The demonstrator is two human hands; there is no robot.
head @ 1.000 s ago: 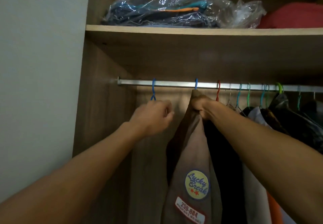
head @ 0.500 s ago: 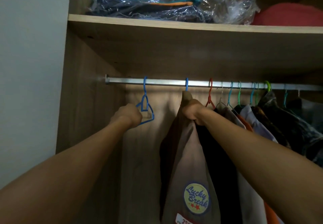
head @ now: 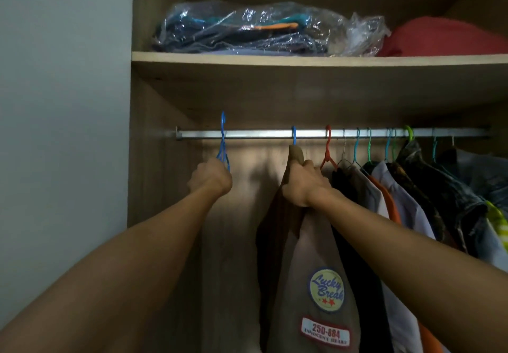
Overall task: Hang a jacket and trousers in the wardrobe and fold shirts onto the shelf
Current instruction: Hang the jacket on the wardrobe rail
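Since half a second ago we have lifted the empty blue hanger (head: 223, 143) with our left hand (head: 211, 180): its thin plastic hook now rises above the rail (head: 258, 134) instead of sitting over it, and its triangular frame, which hung open below the rail before, is now mostly hidden inside our fist. Our left fingers are clenched around the lower part of that hanger. Our right hand (head: 302, 184) has stayed where it was, at the neck of the jacket (head: 310, 256).

Going left to right, we see a pale, smooth wall (head: 60, 105), then the wardrobe's wood-grain side panel (head: 148, 160). Across the top runs a flat wooden shelf (head: 275, 59) carrying a crinkled clear plastic bag (head: 247, 30) of folded dark clothes and, at the far right, a soft red bundle (head: 445, 37). Below it, the rail is a straight, shiny metal bar.

Our right fingers grip a bunch of the jacket's fabric just under its blue hook (head: 294, 135), which sits over the rail. The jacket hangs there, a matte brown cloth with a round yellow-and-blue embroidered patch (head: 326, 289) and a red-edged rectangular patch below it.

To its right, thin red, wire, teal and green hangers hold a tight row of garments (head: 412, 195): black, tan, orange, white and dark mottled cloth.
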